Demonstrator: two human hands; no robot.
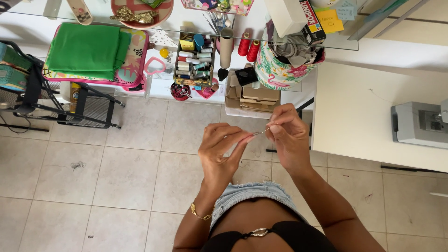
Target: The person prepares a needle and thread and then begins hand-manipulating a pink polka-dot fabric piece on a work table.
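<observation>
While both hands meet over the tiled floor (116, 177), left hand (221, 149) pinches the needle (261, 132) at its left end, right hand (287, 135) pinched closed at its right tip, maybe on thread, too thin to tell; needle's long axis runs between fingertips; beyond, thread spool box (193, 60), white table (359, 116) with sewing machine (417, 123)

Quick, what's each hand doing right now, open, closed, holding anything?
Left hand: closed, fingertips pinching a thin needle.
Right hand: closed, fingertips pinched at the needle's other end; any thread is too fine to see.
</observation>
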